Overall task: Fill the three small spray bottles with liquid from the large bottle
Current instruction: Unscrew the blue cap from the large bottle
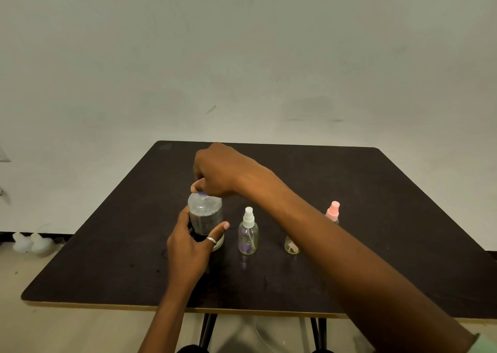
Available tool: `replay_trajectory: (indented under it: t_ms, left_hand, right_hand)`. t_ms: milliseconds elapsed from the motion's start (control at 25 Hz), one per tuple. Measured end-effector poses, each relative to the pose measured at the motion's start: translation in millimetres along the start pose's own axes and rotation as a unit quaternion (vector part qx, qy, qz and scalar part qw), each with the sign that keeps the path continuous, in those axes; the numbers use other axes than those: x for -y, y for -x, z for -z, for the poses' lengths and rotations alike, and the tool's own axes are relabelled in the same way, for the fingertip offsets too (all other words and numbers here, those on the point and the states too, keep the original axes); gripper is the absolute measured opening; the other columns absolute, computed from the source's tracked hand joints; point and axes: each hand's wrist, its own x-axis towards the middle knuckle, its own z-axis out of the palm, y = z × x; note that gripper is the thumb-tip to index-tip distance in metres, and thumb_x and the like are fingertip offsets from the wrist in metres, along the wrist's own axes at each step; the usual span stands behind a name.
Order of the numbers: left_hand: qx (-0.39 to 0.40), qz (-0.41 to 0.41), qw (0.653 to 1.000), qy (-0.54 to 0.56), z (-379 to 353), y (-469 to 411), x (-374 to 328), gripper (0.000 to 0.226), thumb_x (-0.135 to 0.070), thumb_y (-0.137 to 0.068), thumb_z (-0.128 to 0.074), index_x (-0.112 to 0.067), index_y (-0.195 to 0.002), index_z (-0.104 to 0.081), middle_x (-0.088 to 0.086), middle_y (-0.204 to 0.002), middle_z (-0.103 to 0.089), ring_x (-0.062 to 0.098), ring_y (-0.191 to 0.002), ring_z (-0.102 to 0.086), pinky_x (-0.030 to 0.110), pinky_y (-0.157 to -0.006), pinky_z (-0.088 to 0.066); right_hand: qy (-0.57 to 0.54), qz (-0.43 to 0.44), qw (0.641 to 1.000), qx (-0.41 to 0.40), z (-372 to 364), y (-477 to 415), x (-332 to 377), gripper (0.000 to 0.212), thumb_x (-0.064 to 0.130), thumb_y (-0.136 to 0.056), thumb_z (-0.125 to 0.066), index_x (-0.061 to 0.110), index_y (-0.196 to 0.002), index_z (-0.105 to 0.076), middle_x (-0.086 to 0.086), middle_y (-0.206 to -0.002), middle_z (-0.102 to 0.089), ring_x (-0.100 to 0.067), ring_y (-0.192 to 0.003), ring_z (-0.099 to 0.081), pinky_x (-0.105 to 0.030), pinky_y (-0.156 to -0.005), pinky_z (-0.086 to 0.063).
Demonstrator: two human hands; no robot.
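left hand [189, 241] gripping large bottle [205, 218], table [376, 191]

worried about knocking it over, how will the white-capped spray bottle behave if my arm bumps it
Likely tips easily: the white-capped spray bottle stands tall and narrow, and looks nearly empty, so probably light. Its round body would probably roll on the table once down.

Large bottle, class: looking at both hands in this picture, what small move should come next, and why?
Probably twist the cap off with the right hand, whose fingers pinch it, while the left hand grips the large bottle upright on the table. Nothing can pour until it opens, and the white-topped spray bottle and pink-topped spray bottle have their tops on.
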Motion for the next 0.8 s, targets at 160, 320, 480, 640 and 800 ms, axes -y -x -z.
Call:
replay_trajectory:
  t_ms: [160, 320, 480, 640, 800]
  left_hand:
    - [-0.002, -0.006, 1.000, -0.005, -0.9, -1.2, 2.6, 0.074, -0.034, -0.071, -0.086, -0.034, -0.135, -0.048, -0.022, -0.120, -0.056, -0.005, -0.112, -0.051, 0.006, -0.086, -0.038]
    - [0.000, -0.010, 1.000, -0.005, -0.6, -1.4, 3.8, 0.074, -0.036, -0.071, -0.086, -0.034, -0.134, -0.048, -0.020, -0.122, -0.057, -0.002, -0.114, -0.052, 0.006, -0.086, -0.038]
    - [-0.005, -0.006, 1.000, -0.002, -0.7, -0.8, 2.8, 0.074, -0.035, -0.071, -0.086, -0.033, -0.135, -0.049, -0.020, -0.124, -0.057, -0.004, -0.114, -0.053, 0.006, -0.087, -0.038]
    - [-0.005, 0.000, 1.000, 0.007, -0.2, -0.1, 1.1, 0.069, -0.036, -0.070, -0.086, -0.044, -0.127, -0.049, -0.027, -0.117, -0.059, -0.018, -0.106, -0.054, 0.003, -0.085, -0.039]
    - [-0.004, 0.001, 1.000, 0.006, -0.6, -1.5, 4.8, 0.073, -0.036, -0.070, -0.087, -0.039, -0.132, -0.049, -0.019, -0.124, -0.059, -0.001, -0.116, -0.054, 0.012, -0.091, -0.042]
  right_hand:
    - [-0.032, 0.059, 0.996, 0.059, 10.2, 1.5, -8.1, 0.028, 0.015, -0.087, -0.068, 0.017, -0.114, -0.071, 0.004, -0.116, -0.069, -0.013, -0.103, -0.062, -0.023, -0.086, -0.048]
    - [-0.031, 0.034, 0.997, 0.065, 13.0, -0.4, -8.9, 0.041, 0.042, -0.086, -0.068, 0.015, -0.117, -0.068, -0.002, -0.115, -0.069, -0.016, -0.102, -0.063, -0.030, -0.089, -0.051]
    - [0.016, -0.033, 0.999, -0.025, 11.7, -0.9, -0.7, 0.052, 0.056, -0.088, -0.059, 0.014, -0.059, -0.049, 0.000, -0.059, -0.051, -0.013, -0.055, -0.048, -0.027, -0.055, -0.040]
    - [0.040, -0.018, 0.998, -0.040, 0.5, -4.6, 7.4, 0.044, 0.044, -0.086, -0.068, 0.017, -0.061, -0.044, 0.002, -0.063, -0.050, -0.012, -0.059, -0.051, -0.029, -0.062, -0.048]
    - [0.025, 0.028, 0.999, 0.006, 5.3, -5.9, 1.7, 0.022, 0.032, -0.083, -0.073, 0.010, -0.083, -0.068, 0.001, -0.084, -0.068, -0.014, -0.078, -0.063, -0.027, -0.073, -0.054]
